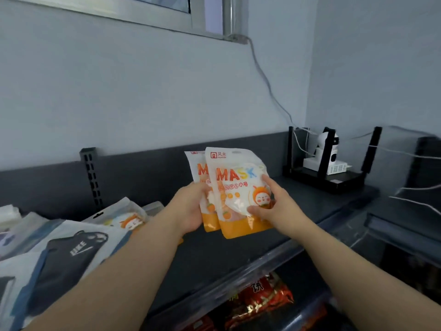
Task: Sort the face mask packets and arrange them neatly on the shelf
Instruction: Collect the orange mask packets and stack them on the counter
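Orange-bottomed front packet [238, 187] overlapped the rear packet [196, 170] above the shelf [238, 254], probably being squared as a matching pair; left hand [191, 209] gripped the rear one, right hand [276, 206] pinched the front.

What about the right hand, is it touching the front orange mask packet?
Touching. The head view shows the right hand gripping the front orange mask packet at its right edge, thumb pressed on its front.

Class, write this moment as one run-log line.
left hand: holds rear orange mask packet | right hand: grips front orange mask packet | packets: upright, overlapping | shelf: other packets piled left
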